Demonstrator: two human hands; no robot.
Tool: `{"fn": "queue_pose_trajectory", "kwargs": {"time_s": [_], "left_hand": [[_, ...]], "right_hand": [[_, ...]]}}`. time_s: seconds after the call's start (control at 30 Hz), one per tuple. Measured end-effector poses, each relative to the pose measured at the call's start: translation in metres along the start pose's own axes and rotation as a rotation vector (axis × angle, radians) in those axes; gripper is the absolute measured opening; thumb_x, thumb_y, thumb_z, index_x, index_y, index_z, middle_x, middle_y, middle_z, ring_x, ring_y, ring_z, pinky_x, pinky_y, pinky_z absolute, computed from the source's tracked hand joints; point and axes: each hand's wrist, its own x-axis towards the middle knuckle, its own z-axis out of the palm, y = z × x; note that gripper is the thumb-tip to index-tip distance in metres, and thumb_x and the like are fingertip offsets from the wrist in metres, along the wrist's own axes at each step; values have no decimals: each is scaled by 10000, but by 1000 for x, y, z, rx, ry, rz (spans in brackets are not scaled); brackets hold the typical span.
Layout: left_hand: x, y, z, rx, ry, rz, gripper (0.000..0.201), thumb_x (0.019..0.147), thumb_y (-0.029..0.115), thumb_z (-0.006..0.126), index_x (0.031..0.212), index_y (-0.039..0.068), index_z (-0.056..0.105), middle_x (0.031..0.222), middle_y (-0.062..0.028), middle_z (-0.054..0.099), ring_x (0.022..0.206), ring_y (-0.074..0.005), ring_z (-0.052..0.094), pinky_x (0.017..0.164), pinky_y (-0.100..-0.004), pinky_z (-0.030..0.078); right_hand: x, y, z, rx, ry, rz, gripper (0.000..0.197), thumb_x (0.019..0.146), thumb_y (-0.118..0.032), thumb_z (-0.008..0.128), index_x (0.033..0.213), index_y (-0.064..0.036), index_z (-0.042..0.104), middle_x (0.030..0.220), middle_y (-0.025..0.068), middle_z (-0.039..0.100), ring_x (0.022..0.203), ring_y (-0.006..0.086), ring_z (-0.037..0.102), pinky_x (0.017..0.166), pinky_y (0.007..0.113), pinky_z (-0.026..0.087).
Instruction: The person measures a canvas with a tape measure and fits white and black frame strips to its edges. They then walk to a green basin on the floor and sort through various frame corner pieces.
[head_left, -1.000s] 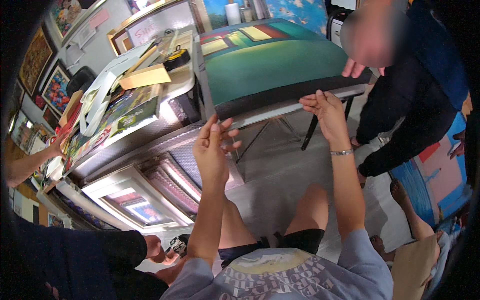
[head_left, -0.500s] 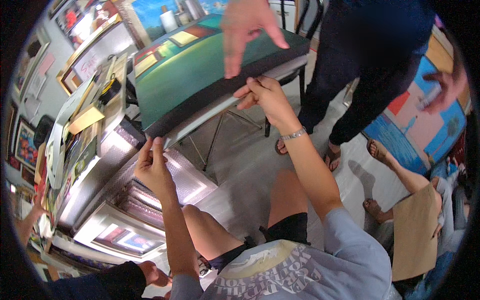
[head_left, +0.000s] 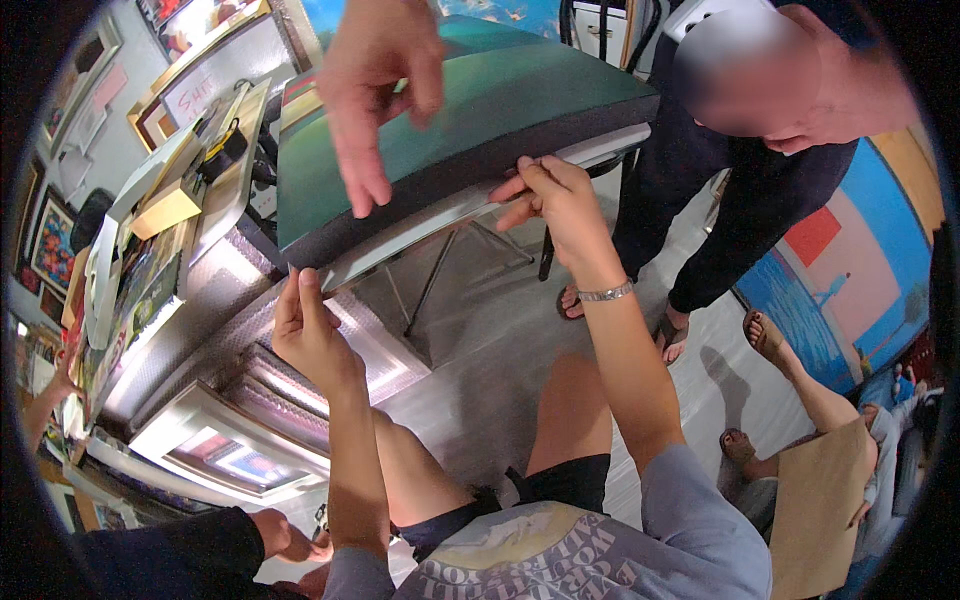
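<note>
A thick stretched canvas (head_left: 500, 100), painted green with a dark side edge, rests on a table with a pale edge (head_left: 470, 205). At its near left corner my left hand (head_left: 318, 335) is closed, thumb and forefinger pinched together; what they hold, if anything, is too small to make out. My right hand (head_left: 570, 215) is at the canvas's near side, right of the middle, its fingers apart and the fingertips by the dark edge. Another person's hand (head_left: 385, 75) hangs over the canvas, fingers pointing down at that edge.
A standing person in dark trousers (head_left: 690, 190) is beyond the table's right end. Framed pictures (head_left: 235, 450) lean at the lower left, below a cluttered shelf (head_left: 225, 215). A blue and pink painting (head_left: 830, 270) stands at right. Someone seated holds brown cardboard (head_left: 815, 500).
The other person's hand has moved left and lower along the canvas. That person's second hand has risen at the upper right. My right hand has shifted slightly right; my left has barely moved.
</note>
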Motion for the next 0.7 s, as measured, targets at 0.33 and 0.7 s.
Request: {"fn": "queue_pose_trajectory", "kwargs": {"time_s": [0.33, 0.7], "left_hand": [[2, 7, -6, -235, -57, -232, 277, 920, 150, 687, 1135, -23, 664, 589, 47, 507, 428, -24, 348, 390, -200, 247], [-1, 9, -12, -503, -115, -438, 290, 956, 164, 636, 1203, 12, 626, 667, 57, 549, 452, -21, 374, 403, -197, 277]], "right_hand": [[0, 3, -3, -29, -19, -27, 272, 1003, -243, 508, 920, 9, 569, 847, 163, 713, 554, 209, 659, 552, 299, 516], [-4, 1, 1, -48, 23, -20, 270, 1003, -228, 507, 906, 10, 587, 855, 166, 709, 560, 196, 652, 562, 293, 499]]}}
